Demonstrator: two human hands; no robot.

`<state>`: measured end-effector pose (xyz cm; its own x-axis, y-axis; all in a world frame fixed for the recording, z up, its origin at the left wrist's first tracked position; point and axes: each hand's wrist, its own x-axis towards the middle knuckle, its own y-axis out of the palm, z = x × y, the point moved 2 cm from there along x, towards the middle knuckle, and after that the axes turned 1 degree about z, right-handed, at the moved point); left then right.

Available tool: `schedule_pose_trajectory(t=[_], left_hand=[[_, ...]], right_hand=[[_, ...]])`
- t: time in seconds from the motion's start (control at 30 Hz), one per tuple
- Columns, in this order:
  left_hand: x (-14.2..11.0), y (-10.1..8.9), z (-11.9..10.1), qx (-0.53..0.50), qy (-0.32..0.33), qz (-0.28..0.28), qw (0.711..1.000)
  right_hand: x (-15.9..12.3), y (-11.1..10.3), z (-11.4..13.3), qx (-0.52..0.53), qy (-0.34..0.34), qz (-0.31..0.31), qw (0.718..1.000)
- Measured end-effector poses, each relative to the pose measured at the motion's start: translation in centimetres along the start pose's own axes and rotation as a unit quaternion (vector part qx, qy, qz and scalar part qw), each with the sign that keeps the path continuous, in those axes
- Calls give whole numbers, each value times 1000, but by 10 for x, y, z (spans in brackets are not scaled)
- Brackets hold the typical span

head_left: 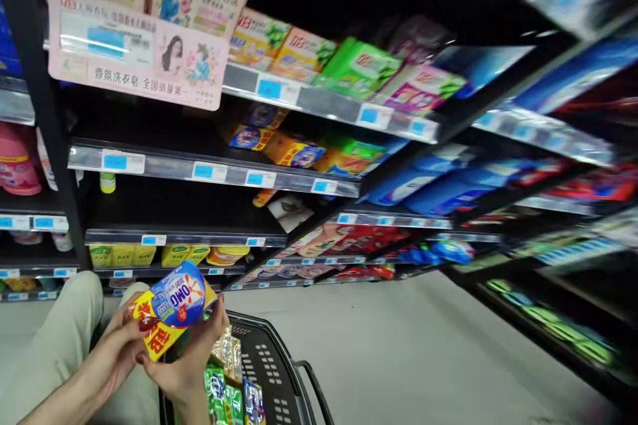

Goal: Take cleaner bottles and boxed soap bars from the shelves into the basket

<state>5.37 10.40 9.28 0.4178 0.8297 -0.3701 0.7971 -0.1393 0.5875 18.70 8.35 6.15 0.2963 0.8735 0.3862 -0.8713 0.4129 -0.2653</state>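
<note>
A blue and yellow OMO soap pack (pixel 177 299) is tilted between my two hands, above my knees and the edge of the shopping basket. My left hand (pixel 117 348) grips its left end, with the fingers curled over the yellow side. From below and the right, my right hand (pixel 194 355) closes around the other end, and some fingers are hidden behind the pack. Right beside my right forearm, the black basket (pixel 274 352) holds green packs (pixel 216 388), a gold-coloured pack (pixel 229 352) and a blue pack (pixel 254 402).
Dark shelves rise ahead, carrying boxed soaps (pixel 359 70), blue and orange packs (pixel 296 149) and yellow AXE items (pixel 122 255). A pink sign (pixel 137 50) juts out at upper left. Grey floor (pixel 389 345) stretches right, towards another shelf with green packs (pixel 553 322). The right side is blurred.
</note>
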Motion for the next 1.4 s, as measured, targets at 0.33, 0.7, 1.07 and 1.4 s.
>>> schedule_pose_trajectory(t=[0.33, 0.7, 1.07, 1.4], left_hand=[[-15, -21, -49, 99, 0, -7, 995], [-25, -26, -28, 7, 20, 79, 997], [-30, -23, -25, -6, 38, 15, 999], [-29, -19, -28, 50, 71, 16, 996]], right_hand=[[14, -33, -2, 261, 281, 193, 903], [-6, -23, 8, 343, 241, 65, 906], [5, -34, 6, 389, 176, 172, 888], [-8, -34, -5, 373, 255, 160, 878]])
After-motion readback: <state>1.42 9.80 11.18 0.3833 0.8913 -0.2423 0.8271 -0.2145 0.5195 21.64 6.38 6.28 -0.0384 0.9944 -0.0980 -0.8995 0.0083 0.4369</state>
